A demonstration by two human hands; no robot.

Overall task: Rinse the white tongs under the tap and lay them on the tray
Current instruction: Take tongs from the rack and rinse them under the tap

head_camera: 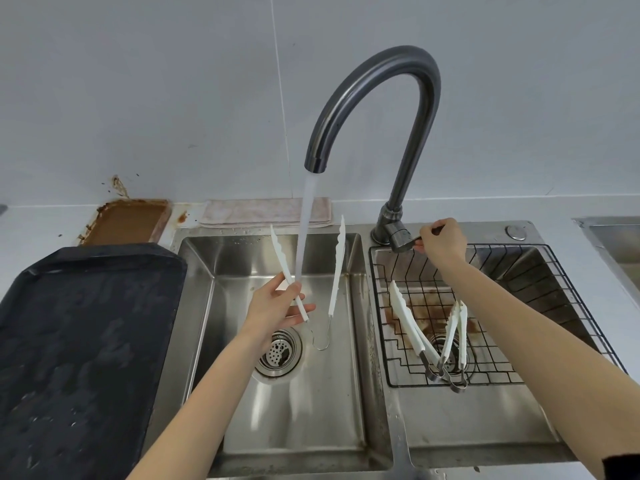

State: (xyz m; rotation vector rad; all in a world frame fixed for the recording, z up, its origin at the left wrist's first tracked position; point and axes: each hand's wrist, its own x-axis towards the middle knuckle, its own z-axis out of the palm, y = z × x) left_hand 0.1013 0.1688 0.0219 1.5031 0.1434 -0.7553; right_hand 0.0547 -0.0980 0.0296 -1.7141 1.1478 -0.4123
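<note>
Step in hand: rinsing; water runs from the tap into the left basin.
White tongs: held spread in a V, tips up, wire hinge low, above and just right of the left hand. The stream falls between the two arms, close along the left arm near the thumb.
Left hand: palm turned inward; thumb and fingers pinch the left arm of the tongs near its lower end. The remaining fingers extend toward the hinge.
Right hand: fingers curled round the tap lever at the tap base, forearm reaching across the right basin.
Tray: dark, wet, lying on the counter well to the left of the left hand; nothing rests on it.
Other tongs: white pairs lie in the wire basket below the right forearm.
Progress: judged early to middle; tongs not yet on the tray.
Next move: judged to call for passing both arms through the stream, then carrying the tongs leftward over the basin edge and laying them flat.
Risk: a one-arm pinch on wet plastic may slip.
</note>
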